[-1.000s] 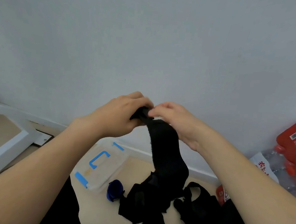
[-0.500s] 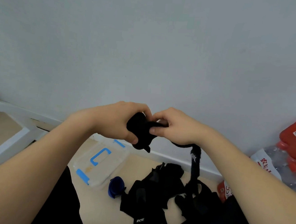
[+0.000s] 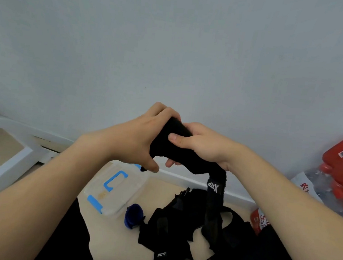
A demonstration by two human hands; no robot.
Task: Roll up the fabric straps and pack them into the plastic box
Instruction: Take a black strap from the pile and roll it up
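Observation:
Both hands hold a black fabric strap (image 3: pixel 172 144) up in front of the wall. My left hand (image 3: pixel 142 135) grips the rolled end, and my right hand (image 3: pixel 198 145) wraps around it with the thumb pressed on top. The strap's loose tail (image 3: pixel 213 209), with white lettering, hangs down to a heap of black straps (image 3: pixel 179 233) on the floor. A rolled blue strap (image 3: pixel 134 216) lies beside the heap. The clear plastic box (image 3: pixel 121 206) with blue latches sits closed on the floor under my left hand.
A white frame (image 3: pixel 5 168) stands at the left. Packs of bottled water in red wrapping (image 3: pixel 342 175) lean at the right wall. A grey wall with a white skirting board (image 3: pixel 195 181) fills the back. Dark clothing covers the lower edge.
The roll in my hands has grown thicker and the hanging tail has shortened. My hands turned, so my right thumb now lies on top of the roll.

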